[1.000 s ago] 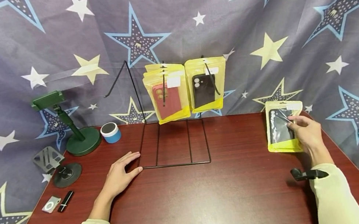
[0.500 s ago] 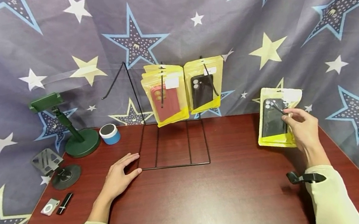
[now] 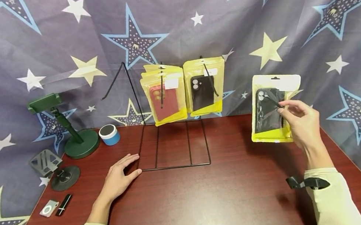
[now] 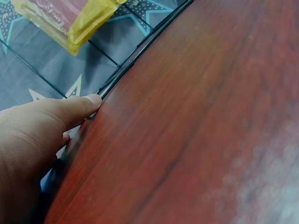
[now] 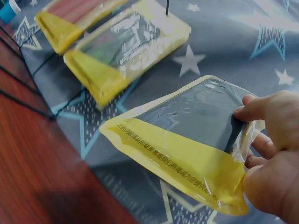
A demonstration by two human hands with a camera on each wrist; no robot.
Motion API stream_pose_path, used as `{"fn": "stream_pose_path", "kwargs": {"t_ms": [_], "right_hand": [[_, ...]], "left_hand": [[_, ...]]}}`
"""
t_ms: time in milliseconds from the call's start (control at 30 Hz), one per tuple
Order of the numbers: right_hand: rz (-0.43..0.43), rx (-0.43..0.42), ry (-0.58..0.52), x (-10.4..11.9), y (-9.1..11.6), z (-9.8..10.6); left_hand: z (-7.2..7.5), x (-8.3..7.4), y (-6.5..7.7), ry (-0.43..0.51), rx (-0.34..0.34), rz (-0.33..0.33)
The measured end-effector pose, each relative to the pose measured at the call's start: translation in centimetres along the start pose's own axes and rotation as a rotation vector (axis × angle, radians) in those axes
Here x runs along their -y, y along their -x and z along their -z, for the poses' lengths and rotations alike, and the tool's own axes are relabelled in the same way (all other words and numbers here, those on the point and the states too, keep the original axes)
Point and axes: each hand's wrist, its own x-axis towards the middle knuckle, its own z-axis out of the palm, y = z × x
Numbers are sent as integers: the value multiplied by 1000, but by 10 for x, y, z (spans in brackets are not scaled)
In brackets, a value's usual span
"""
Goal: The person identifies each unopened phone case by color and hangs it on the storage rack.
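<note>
My right hand pinches the right edge of a yellow-edged clear pouch with a black phone case inside. The pouch is held upright above the table, its hang hole at the top. In the right wrist view the thumb lies on the pouch front and the other fingers go behind. My left hand rests at the front left corner of a black wire display rack. Its thumb and fingertips touch the base wire, fingers nearly straight. Pouches with a red phone case and a black phone case hang on the rack's hooks.
The rack's left hook has no pouch. At the left stand a green phone stand, a blue-and-white round tin, a grey folding stand, a small silver music player and a black stick. A star-patterned cloth hangs behind.
My right hand has lifted the pouch off the right side of the table and brought it slightly left and up. The left hand has stayed at the rack's corner.
</note>
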Motion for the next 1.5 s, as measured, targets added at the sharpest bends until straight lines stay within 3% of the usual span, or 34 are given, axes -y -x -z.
{"fn": "stream_pose_path", "kwargs": {"t_ms": [433, 767, 1233, 1500], "right_hand": [[162, 157, -192, 36, 24, -27], [220, 267, -380, 61, 47, -49], [309, 426, -254, 62, 83, -68], [309, 489, -217, 52, 93, -78]], "left_hand": [[5, 0, -2, -3, 8, -1], [3, -2, -3, -5, -3, -2], [1, 1, -1, -8, 16, 18], [0, -1, 0, -15, 16, 16]]}}
